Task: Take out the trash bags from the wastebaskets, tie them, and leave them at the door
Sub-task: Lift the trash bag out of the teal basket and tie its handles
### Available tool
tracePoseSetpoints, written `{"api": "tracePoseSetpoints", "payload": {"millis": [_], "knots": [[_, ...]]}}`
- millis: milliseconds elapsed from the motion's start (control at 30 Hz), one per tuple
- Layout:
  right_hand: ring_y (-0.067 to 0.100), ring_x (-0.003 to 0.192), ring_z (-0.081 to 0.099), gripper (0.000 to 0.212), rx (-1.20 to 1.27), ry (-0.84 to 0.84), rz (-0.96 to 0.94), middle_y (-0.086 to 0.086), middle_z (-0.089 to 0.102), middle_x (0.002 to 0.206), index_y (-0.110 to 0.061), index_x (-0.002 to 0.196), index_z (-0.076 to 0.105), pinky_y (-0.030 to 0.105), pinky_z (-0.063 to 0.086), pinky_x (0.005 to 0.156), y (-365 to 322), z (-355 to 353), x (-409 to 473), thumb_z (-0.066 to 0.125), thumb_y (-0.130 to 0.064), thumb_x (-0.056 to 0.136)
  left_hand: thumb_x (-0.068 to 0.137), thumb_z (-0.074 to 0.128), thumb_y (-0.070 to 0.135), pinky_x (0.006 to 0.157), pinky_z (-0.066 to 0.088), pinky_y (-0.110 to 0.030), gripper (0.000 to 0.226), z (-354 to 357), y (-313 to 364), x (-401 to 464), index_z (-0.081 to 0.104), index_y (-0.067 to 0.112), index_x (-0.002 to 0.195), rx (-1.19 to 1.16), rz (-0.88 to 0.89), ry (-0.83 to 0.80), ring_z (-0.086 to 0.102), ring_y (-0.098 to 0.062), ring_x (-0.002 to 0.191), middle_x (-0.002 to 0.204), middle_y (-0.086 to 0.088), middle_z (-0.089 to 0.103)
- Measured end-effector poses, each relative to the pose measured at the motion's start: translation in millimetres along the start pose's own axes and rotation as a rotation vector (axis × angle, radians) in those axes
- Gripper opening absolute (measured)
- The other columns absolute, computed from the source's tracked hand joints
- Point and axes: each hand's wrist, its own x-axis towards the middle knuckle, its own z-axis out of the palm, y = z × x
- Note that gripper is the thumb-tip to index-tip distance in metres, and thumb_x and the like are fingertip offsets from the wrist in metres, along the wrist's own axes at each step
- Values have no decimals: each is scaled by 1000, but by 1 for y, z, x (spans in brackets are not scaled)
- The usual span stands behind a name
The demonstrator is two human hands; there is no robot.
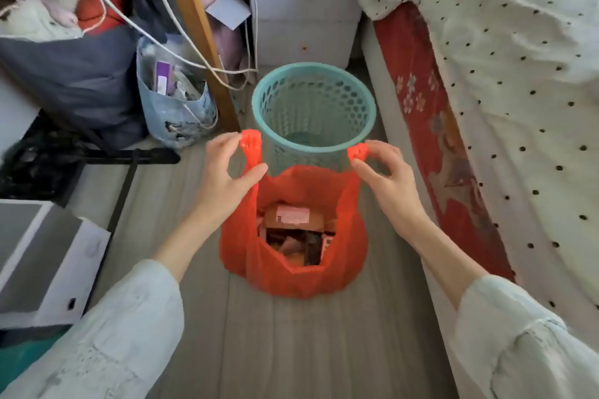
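An orange-red plastic trash bag stands on the wooden floor, its mouth wide and cardboard scraps and packaging showing inside. My left hand pinches the bag's left handle loop and lifts it. My right hand pinches the right handle loop at about the same height. Just behind the bag stands a teal perforated wastebasket, upright, with no bag in it.
A bed with a dotted white cover and red mattress edge lines the right side. White drawers stand behind the basket. A wooden post, cables, a stuffed blue bag and a dark laundry bag crowd the left; a white box sits lower left.
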Motion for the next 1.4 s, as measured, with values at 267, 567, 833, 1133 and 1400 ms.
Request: {"api": "tracePoseSetpoints", "payload": {"millis": [267,567,833,1133,1400], "knots": [[-1,140,25,91,-20,-261,-196,-15,20,155,-32,150,8,32,26,117,79,39,18,68,-20,82,85,62,21,100,44,-26,74,31,-65,24,17,36,143,-261,142,-132,60,-5,109,116,5,65],[3,65,51,40,72,51,-214,-6,49,77,-30,115,44,25,45,65,106,51,6,35,1,93,96,34,4,36,27,-11,41,40,-69,3,28,20,133,-451,86,23,32,0,37,69,-4,46],[21,114,51,49,-188,-35,-133,3,61,115,-16,120,56,31,34,101,124,50,-1,70,-36,78,93,48,14,53,45,-14,17,34,-97,-6,36,19,104,-537,75,114,61,-4,60,84,4,68],[16,146,-12,94,-735,-400,-225,-7,0,159,-25,150,8,46,-4,119,150,66,-10,58,-59,78,73,73,22,107,20,-13,81,53,-151,-23,28,21,141,-97,19,-281,29,0,132,141,10,35],[5,145,-5,92,-493,-423,-251,-7,8,159,-21,150,7,39,2,121,156,63,-32,54,-57,80,63,81,35,120,12,-41,108,73,-186,-20,13,23,146,151,112,-378,12,-14,144,156,1,16]]}}
